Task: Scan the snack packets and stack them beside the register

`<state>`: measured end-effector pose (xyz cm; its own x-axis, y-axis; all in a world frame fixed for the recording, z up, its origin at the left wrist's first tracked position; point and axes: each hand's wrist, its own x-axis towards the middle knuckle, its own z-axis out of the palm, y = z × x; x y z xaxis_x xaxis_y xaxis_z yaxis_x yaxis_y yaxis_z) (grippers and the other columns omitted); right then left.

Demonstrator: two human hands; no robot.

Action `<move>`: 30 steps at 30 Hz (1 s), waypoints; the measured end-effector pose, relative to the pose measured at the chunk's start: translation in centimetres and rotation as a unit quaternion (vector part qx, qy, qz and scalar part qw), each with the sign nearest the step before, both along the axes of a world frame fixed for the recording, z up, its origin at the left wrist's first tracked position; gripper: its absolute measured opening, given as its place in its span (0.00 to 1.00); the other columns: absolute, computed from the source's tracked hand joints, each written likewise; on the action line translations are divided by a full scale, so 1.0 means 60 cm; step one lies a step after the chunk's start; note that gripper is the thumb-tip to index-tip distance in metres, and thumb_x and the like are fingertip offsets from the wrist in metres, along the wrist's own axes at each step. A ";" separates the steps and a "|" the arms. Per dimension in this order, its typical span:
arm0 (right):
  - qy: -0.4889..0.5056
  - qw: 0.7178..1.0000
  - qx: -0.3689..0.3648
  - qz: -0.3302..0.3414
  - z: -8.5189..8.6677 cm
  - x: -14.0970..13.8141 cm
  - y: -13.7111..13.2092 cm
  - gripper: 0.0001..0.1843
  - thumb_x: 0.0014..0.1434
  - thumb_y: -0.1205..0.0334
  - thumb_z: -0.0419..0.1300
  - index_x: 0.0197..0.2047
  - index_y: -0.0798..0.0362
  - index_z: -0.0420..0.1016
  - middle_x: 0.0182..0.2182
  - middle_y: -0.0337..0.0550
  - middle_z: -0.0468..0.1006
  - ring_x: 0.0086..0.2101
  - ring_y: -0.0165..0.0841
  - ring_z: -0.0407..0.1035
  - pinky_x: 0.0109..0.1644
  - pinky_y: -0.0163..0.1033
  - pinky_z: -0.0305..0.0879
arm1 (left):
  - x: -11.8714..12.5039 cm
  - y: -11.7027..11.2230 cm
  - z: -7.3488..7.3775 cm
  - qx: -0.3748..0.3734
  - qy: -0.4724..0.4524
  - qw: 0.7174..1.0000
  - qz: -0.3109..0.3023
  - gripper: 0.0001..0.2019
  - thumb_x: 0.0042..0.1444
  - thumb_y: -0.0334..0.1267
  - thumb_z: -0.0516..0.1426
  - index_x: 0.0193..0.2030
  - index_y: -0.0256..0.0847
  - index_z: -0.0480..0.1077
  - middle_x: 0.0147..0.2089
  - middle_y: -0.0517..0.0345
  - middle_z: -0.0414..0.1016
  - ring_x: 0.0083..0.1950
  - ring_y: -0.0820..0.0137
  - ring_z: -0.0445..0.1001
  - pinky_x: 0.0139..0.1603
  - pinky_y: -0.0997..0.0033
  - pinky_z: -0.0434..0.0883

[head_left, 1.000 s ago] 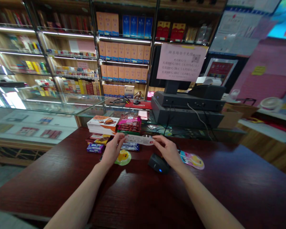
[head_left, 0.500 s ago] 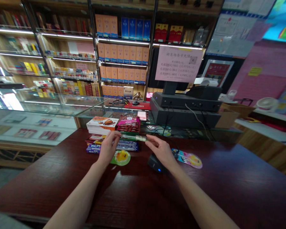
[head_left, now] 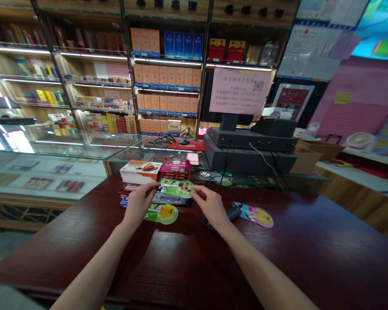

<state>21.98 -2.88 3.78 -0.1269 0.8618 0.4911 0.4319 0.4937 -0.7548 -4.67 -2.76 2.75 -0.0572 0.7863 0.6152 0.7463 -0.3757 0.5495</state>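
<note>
Both my hands hold a flat green packet with a cartoon panda face, level above the dark wooden counter. My left hand pinches its left end and my right hand pinches its right end. Just below the packet lies a round green lollipop pack with a yellow duck. Behind it are stacked snack boxes, pink packets and blue bars.
A black mouse and a pink-yellow lollipop pack lie right of my right hand. A black cash register with a pink notice stands behind. Glass display cases lie left, shelves of cartons at the back.
The packet has been turned over: its white printed back faced me, then its edge, now the green panda front. Both hands moved slightly left and away.
</note>
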 end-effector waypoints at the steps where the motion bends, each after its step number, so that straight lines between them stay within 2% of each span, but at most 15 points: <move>1: -0.006 1.000 0.005 0.001 -0.001 -0.004 -0.001 0.14 0.60 0.59 0.61 0.49 0.45 0.81 0.49 0.41 0.84 0.49 0.41 0.78 0.59 0.48 0.70 | -0.006 -0.001 -0.002 -0.006 0.015 1.000 0.001 0.16 0.61 0.40 0.52 0.51 0.47 0.77 0.46 0.59 0.84 0.45 0.63 0.82 0.47 0.65 0.76; 4: -0.028 0.999 0.016 0.008 -0.001 -0.017 -0.004 0.16 0.60 0.62 0.62 0.51 0.45 0.81 0.54 0.43 0.81 0.55 0.41 0.75 0.65 0.49 0.66 | -0.022 -0.005 -0.010 -0.001 0.065 0.998 0.004 0.19 0.62 0.40 0.50 0.53 0.47 0.78 0.51 0.55 0.82 0.53 0.60 0.80 0.55 0.59 0.74; 7: -0.064 0.998 0.022 0.015 0.000 -0.031 -0.011 0.19 0.61 0.63 0.61 0.55 0.47 0.79 0.58 0.47 0.78 0.58 0.42 0.72 0.68 0.50 0.62 | -0.034 -0.013 -0.021 0.030 0.107 0.993 0.032 0.17 0.62 0.45 0.53 0.52 0.47 0.78 0.55 0.51 0.80 0.62 0.55 0.74 0.64 0.46 0.67; 10: -0.111 0.993 0.029 0.014 0.000 -0.045 -0.022 0.22 0.61 0.64 0.62 0.59 0.48 0.77 0.60 0.48 0.75 0.62 0.45 0.67 0.68 0.56 0.60 | -0.047 -0.026 -0.034 0.052 0.139 0.987 0.058 0.19 0.61 0.48 0.57 0.56 0.49 0.75 0.59 0.48 0.78 0.67 0.52 0.69 0.68 0.37 0.59; 12: -0.137 0.990 0.030 0.016 -0.003 -0.055 -0.030 0.24 0.61 0.64 0.62 0.61 0.46 0.75 0.62 0.47 0.74 0.65 0.47 0.62 0.68 0.59 0.58 | -0.056 -0.036 -0.044 0.061 0.154 0.984 0.065 0.19 0.61 0.47 0.58 0.57 0.50 0.74 0.60 0.48 0.77 0.67 0.52 0.68 0.69 0.35 0.56; 15: -0.165 0.986 0.021 0.030 -0.009 -0.067 -0.042 0.26 0.62 0.65 0.60 0.63 0.46 0.72 0.63 0.46 0.72 0.67 0.48 0.58 0.68 0.60 0.58 | -0.070 -0.048 -0.056 0.069 0.181 0.979 0.067 0.17 0.63 0.45 0.56 0.57 0.50 0.74 0.58 0.49 0.78 0.67 0.52 0.68 0.70 0.36 0.54; 18: -0.190 0.981 0.003 0.047 -0.017 -0.076 -0.049 0.28 0.62 0.65 0.60 0.65 0.50 0.70 0.64 0.50 0.71 0.68 0.48 0.56 0.69 0.58 0.57 | -0.081 -0.057 -0.066 0.079 0.216 0.970 0.072 0.16 0.64 0.43 0.55 0.57 0.50 0.74 0.56 0.50 0.80 0.66 0.53 0.69 0.69 0.37 0.54; 22: -0.219 0.973 -0.017 0.071 -0.030 -0.083 -0.054 0.30 0.62 0.63 0.60 0.67 0.54 0.68 0.66 0.51 0.69 0.69 0.47 0.53 0.72 0.56 0.53 | -0.086 -0.071 -0.067 0.083 0.260 0.958 0.085 0.15 0.64 0.41 0.54 0.56 0.49 0.74 0.52 0.50 0.82 0.63 0.53 0.71 0.69 0.39 0.55; 25: -0.239 0.967 -0.041 0.077 -0.036 -0.085 -0.057 0.31 0.62 0.63 0.60 0.68 0.57 0.67 0.67 0.53 0.67 0.70 0.46 0.52 0.73 0.54 0.50 | -0.078 -0.085 -0.059 0.036 0.280 0.955 0.092 0.15 0.65 0.39 0.53 0.55 0.46 0.75 0.53 0.49 0.81 0.60 0.56 0.73 0.65 0.46 0.60; 27: -0.249 0.964 -0.054 0.079 -0.037 -0.085 -0.059 0.31 0.62 0.63 0.59 0.68 0.58 0.66 0.67 0.53 0.66 0.70 0.45 0.51 0.73 0.53 0.49 | -0.070 -0.094 -0.053 -0.002 0.282 0.953 0.108 0.15 0.65 0.39 0.54 0.55 0.45 0.75 0.53 0.48 0.81 0.57 0.56 0.74 0.58 0.51 0.64; 30: -0.258 0.960 -0.063 0.083 -0.038 -0.083 -0.062 0.31 0.63 0.63 0.59 0.68 0.58 0.65 0.67 0.53 0.66 0.70 0.45 0.50 0.73 0.53 0.49 | -0.062 -0.103 -0.050 -0.036 0.289 0.951 0.108 0.16 0.65 0.39 0.54 0.56 0.47 0.75 0.51 0.50 0.81 0.54 0.58 0.75 0.54 0.54 0.64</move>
<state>16.99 -6.61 1.50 -0.4661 0.8574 0.2180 0.6880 0.5063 -0.5200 -8.38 -8.93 -0.22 0.1084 0.8359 0.5380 0.9869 -0.1557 0.0430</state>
